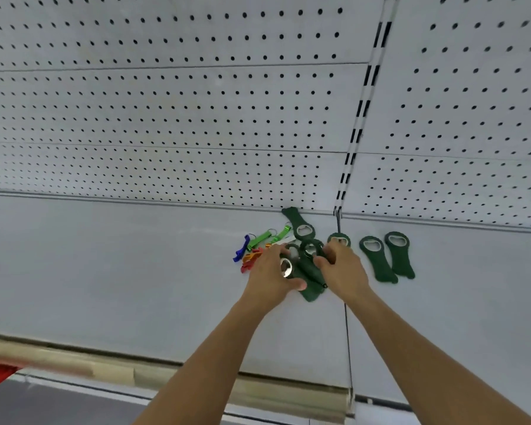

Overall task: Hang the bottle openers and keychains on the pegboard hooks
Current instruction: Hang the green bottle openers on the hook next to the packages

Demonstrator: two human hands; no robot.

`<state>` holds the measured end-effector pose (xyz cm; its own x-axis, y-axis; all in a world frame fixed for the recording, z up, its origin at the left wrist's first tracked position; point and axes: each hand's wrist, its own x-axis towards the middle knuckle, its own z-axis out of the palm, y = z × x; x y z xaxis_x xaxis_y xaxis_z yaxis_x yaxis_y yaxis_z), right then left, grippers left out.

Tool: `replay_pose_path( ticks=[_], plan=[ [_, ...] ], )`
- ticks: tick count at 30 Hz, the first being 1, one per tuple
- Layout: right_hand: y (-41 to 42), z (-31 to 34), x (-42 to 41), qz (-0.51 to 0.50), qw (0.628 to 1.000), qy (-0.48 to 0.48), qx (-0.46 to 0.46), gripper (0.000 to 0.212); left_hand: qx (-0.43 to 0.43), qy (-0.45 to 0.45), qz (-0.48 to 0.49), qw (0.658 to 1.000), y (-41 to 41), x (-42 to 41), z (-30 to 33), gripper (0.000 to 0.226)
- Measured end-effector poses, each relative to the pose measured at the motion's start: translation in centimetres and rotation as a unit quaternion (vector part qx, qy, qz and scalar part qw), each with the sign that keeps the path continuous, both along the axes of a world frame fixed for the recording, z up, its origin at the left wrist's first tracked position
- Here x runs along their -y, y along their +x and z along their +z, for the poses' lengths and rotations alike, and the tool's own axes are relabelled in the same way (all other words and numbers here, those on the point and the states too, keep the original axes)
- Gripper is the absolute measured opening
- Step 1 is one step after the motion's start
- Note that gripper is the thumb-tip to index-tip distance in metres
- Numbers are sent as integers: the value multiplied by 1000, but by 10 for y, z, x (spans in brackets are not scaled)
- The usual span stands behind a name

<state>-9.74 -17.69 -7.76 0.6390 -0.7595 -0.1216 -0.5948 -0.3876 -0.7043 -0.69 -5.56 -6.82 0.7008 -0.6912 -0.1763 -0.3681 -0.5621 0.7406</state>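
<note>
Both hands, left hand [273,271] and right hand [341,265], clasp a bunch of green bottle openers [307,271] on the shelf [105,271] below the pegboard [196,118]. Likely stiff, light, clattery; take by the ring heads. Keychains [255,246] lie just left.

Pegboard [196,102]: upright, behind the shelf [105,271].
Keychains [255,246]: on the shelf, left of the hands.
Openers [387,259]: two side by side on the shelf, right of the hands; another [298,223] near the pegboard.
Hands: left hand [273,274] and right hand [341,265] meet over a cluster of openers [307,271].
</note>
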Motion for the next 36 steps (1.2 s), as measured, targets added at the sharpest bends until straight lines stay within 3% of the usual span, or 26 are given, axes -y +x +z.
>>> replay_pose_path(
  ticks=[5,10,20,27,36],
  plan=[
    [-30,3,-12,-64,985,60,150,8,-48,-38,-4,998,-4,-9,8,35],
    [-78,32,-25,-88,949,157,258,6,-64,-86,-30,994,-31,-10,30,28],
    [-212,69,-10,-133,935,148,294,12,-102,-174,-94,975,-147,34,63,35],
    [-362,78,15,-154,937,121,289,5,-105,-191,-114,969,-292,78,67,20],
    [-556,87,51,-181,936,78,292,18,-131,-192,-187,955,-479,130,76,14]
  ],
)
